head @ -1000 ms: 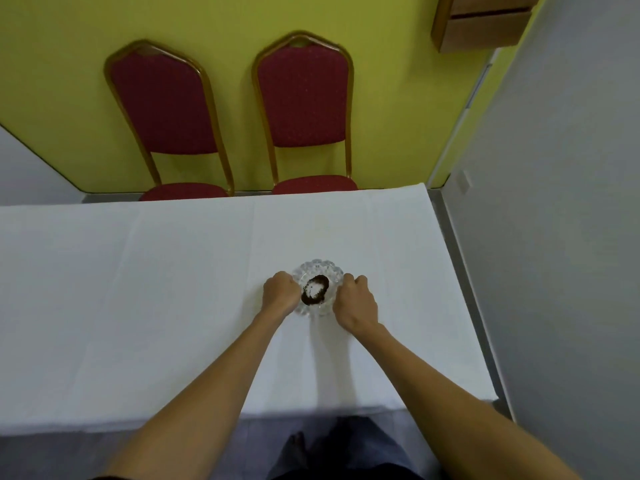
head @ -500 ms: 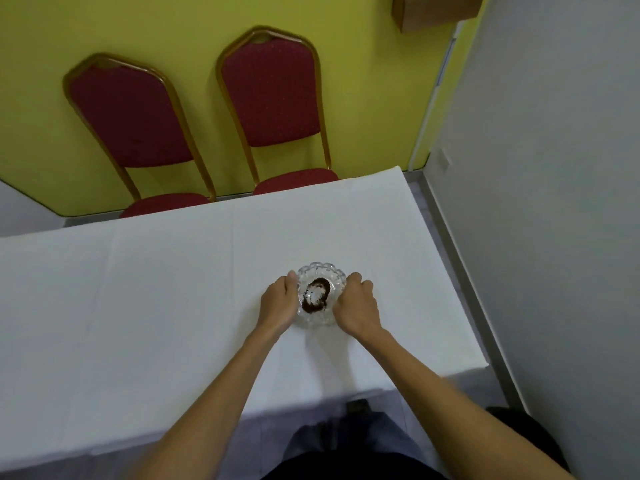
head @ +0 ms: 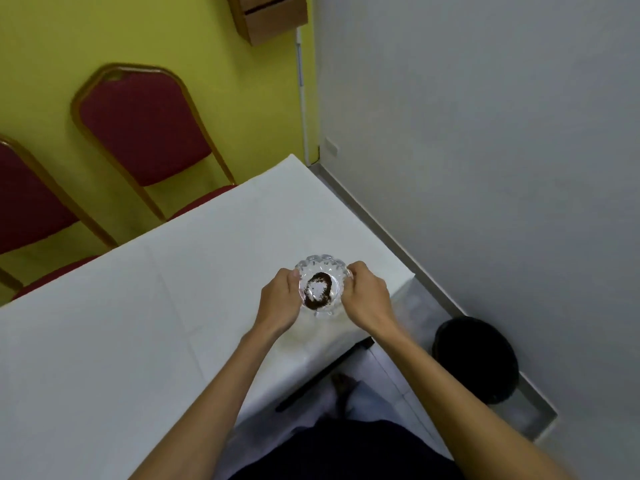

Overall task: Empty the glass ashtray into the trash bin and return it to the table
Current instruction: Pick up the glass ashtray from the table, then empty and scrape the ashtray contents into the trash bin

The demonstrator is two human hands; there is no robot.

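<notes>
The glass ashtray (head: 320,268) is a clear scalloped dish with a dark ring of ash in its middle. It is held level over the white table (head: 138,306) near the table's right end. My left hand (head: 280,299) grips its left rim and my right hand (head: 367,296) grips its right rim. The black round trash bin (head: 476,358) stands on the floor to the right of the table, below and right of my right forearm.
Two red chairs with gold frames (head: 145,133) stand behind the table against the yellow wall. A grey wall (head: 485,168) runs close along the right. A wooden box (head: 270,15) hangs on the wall at top. My dark-clothed legs show below.
My view has swung to the right, bringing the trash bin into sight. Both hands have kept hold of the ashtray, which seems lifted off the table and carried toward its right end.
</notes>
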